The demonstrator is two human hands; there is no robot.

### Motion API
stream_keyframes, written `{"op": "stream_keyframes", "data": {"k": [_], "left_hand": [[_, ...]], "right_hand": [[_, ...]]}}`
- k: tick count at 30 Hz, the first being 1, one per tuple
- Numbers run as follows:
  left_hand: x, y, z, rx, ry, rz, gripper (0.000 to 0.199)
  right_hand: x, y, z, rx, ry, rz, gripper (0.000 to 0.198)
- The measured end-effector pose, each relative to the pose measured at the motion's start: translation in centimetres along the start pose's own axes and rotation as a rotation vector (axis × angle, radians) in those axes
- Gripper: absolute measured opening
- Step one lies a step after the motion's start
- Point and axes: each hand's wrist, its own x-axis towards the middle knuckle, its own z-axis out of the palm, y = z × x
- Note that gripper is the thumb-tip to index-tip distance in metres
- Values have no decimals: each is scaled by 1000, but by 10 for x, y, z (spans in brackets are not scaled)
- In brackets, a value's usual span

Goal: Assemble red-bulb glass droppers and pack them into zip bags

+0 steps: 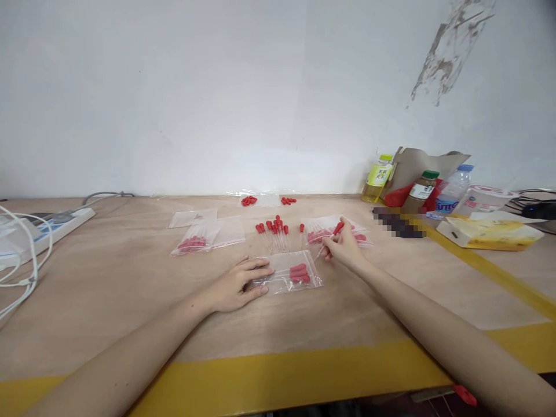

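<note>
My right hand (346, 249) pinches a glass dropper (337, 229) with a red rubber bulb. Its thin tip points down and left, near the right end of a clear zip bag (280, 284). Inside that bag lie several droppers with red bulbs (299, 273). My left hand (237, 285) rests on the bag's left end, fingers stretched out and thumb apart. Just beyond the bag, loose droppers (278, 227) lie in a bunch, and a single dropper (302, 229) lies to their right. Partly behind my right hand are filled bags (319, 234) of droppers.
More bags (195, 240) lie at left, one with red bulbs inside. Two heaps of red bulbs (249, 201) sit on plastic by the wall. Drink bottles (377, 178), a dark blurred object (399, 223) and a yellow tissue pack (493, 231) stand right; a power strip (65, 229) and white cables lie left.
</note>
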Motion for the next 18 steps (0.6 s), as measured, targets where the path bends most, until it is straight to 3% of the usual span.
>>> {"op": "stream_keyframes", "data": {"k": [3,9,14,18], "left_hand": [[0,0,0,1,6,0,43],[-1,5,-3,6,14,-15,46],[-1,7,-4,11,25,-29,51],[-1,7,-3,15,28,-16,51]], "right_hand": [[-6,8,3,140,52,7,77],[-11,9,12,448,27,220,19],[-11,11,9,551,96,216,20],[-18,11,13,561,12,204,19]]}}
